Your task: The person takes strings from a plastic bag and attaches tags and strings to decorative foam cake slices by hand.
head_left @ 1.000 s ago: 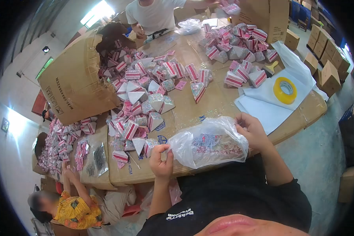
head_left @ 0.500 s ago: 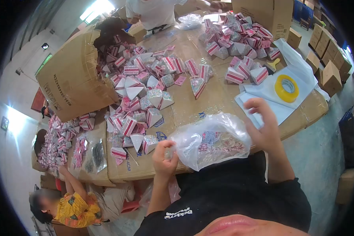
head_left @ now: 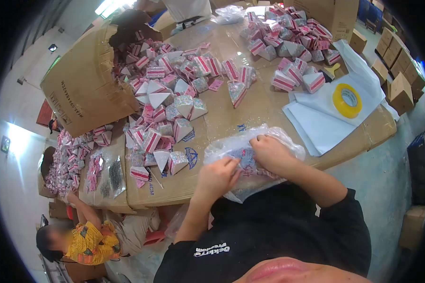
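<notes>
A clear plastic bag (head_left: 226, 144) with blue and red print lies at the table's near edge, in front of my body. My left hand (head_left: 219, 175) is closed, with its fingertips pinching the near left part of the bag. Over the bag's middle, my right hand (head_left: 272, 154) is also closed, its curled fingers gripping the plastic. What is under those fingertips is partly hidden. Beyond the bag and to the left, wedge-shaped pieces like cake slices (head_left: 178, 129), white, pink and glittery, lie heaped on the cardboard-covered table (head_left: 212, 113).
A torn carton (head_left: 87, 89) lies on its side, spilling more wedges. Another pile (head_left: 288, 42) stands at the back right. A yellow tape roll (head_left: 347, 100) rests on pale blue sheets (head_left: 311, 127). A co-worker in a yellow shirt (head_left: 94, 243) sits at the left.
My right hand has come down and left from above the bag's right side onto its middle. My left hand has moved right along the bag. The puffed bag now lies flatter.
</notes>
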Tool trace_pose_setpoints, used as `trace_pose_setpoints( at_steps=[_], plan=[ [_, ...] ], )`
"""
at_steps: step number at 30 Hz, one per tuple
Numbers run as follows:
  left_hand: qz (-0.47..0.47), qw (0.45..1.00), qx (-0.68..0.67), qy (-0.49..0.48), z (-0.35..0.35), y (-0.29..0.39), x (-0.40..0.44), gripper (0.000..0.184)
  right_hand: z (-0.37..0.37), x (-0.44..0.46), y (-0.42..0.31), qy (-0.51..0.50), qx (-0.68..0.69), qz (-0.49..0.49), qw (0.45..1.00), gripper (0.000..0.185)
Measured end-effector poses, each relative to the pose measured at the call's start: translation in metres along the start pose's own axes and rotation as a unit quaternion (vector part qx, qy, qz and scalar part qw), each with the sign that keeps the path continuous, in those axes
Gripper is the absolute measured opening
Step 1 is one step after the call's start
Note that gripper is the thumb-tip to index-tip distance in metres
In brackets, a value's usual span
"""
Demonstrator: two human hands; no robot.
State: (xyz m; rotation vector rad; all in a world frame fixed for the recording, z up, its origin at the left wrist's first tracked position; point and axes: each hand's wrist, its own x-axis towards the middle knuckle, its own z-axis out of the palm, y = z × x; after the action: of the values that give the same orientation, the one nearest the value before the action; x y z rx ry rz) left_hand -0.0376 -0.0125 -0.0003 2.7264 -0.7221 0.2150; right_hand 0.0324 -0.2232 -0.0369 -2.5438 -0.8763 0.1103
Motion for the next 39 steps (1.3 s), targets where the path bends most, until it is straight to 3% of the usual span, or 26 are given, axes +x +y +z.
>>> trace_pose_setpoints(
  at_steps=[2, 3, 5, 8, 11, 13, 15, 24, 25, 27, 28, 29, 30, 31, 34, 35, 36, 37, 39],
  plan=[
    [-0.084, 0.995, 0.046, -0.037, 0.0, -0.003, 0.0, 0.032, -0.007, 0.0, -0.001, -0.043, 0.036, 0.013, 0.998, 0.035],
    [-0.082, 0.995, 0.061, -0.016, 0.007, -0.012, -0.001, 0.037, -0.018, -0.004, -0.004, -0.078, 0.093, 0.041, 0.992, 0.034],
    [-0.12, 0.99, 0.075, -0.004, 0.004, -0.013, 0.003, 0.041, -0.036, 0.003, -0.015, -0.134, 0.3, 0.178, 0.928, 0.041],
    [-0.148, 0.987, 0.059, 0.004, -0.001, -0.006, 0.012, 0.042, -0.011, 0.003, 0.007, -0.009, 0.216, -0.013, 0.976, 0.04],
    [-0.114, 0.988, 0.084, -0.063, 0.001, 0.001, 0.016, 0.042, -0.009, 0.009, 0.012, -0.012, 0.13, -0.095, 0.987, 0.027],
    [-0.108, 0.988, 0.104, -0.049, 0.012, 0.001, 0.014, 0.037, -0.001, 0.011, 0.014, -0.018, 0.102, -0.108, 0.989, 0.017],
    [-0.099, 0.986, 0.127, -0.034, 0.019, 0.001, 0.015, 0.033, 0.008, 0.011, 0.014, -0.031, 0.061, -0.049, 0.996, 0.014],
    [-0.139, 0.984, 0.095, -0.052, 0.019, 0.0, 0.022, 0.026, 0.009, 0.016, 0.017, 0.04, 0.121, -0.084, 0.988, 0.009],
    [-0.134, 0.989, 0.056, -0.011, 0.019, 0.002, 0.023, 0.024, 0.005, 0.014, 0.013, 0.041, 0.12, -0.083, 0.988, 0.009],
    [-0.131, 0.991, 0.016, 0.031, 0.016, 0.006, 0.026, 0.024, -0.006, 0.007, -0.001, 0.131, 0.184, -0.157, 0.961, 0.008],
    [-0.129, 0.988, -0.073, 0.052, 0.013, 0.008, 0.027, 0.022, -0.016, 0.003, -0.007, 0.13, 0.183, -0.159, 0.961, 0.008],
    [-0.127, 0.976, -0.162, 0.071, 0.011, 0.01, 0.027, 0.022, -0.027, -0.002, -0.014, 0.095, 0.271, -0.105, 0.952, 0.007],
    [-0.13, 0.975, -0.163, 0.074, 0.006, 0.012, 0.027, 0.022, -0.032, -0.006, -0.019, 0.056, 0.356, -0.048, 0.931, 0.007],
    [-0.135, 0.961, -0.225, 0.085, 0.001, 0.013, 0.028, 0.02, -0.03, -0.009, -0.02, 0.054, 0.354, -0.051, 0.932, 0.007],
    [-0.107, 0.928, -0.343, 0.101, 0.0, 0.007, 0.024, 0.015, -0.029, -0.02, -0.021, 0.118, 0.606, 0.008, 0.787, 0.009],
    [-0.072, 0.908, -0.399, 0.104, 0.001, 0.004, 0.023, 0.013, -0.032, -0.022, -0.021, 0.118, 0.606, 0.009, 0.787, 0.009],
    [-0.072, 0.908, -0.401, 0.102, 0.0, 0.004, 0.021, 0.013, -0.033, -0.025, -0.021, 0.12, 0.649, 0.027, 0.751, 0.009],
    [-0.102, 0.884, -0.444, 0.103, 0.0, 0.004, 0.02, 0.011, -0.035, -0.028, -0.021, 0.123, 0.689, 0.046, 0.713, 0.009],
    [-0.155, 0.821, -0.539, 0.108, -0.004, 0.008, 0.02, 0.01, -0.037, -0.03, -0.02, 0.128, 0.695, 0.065, 0.705, 0.009]
  ],
)
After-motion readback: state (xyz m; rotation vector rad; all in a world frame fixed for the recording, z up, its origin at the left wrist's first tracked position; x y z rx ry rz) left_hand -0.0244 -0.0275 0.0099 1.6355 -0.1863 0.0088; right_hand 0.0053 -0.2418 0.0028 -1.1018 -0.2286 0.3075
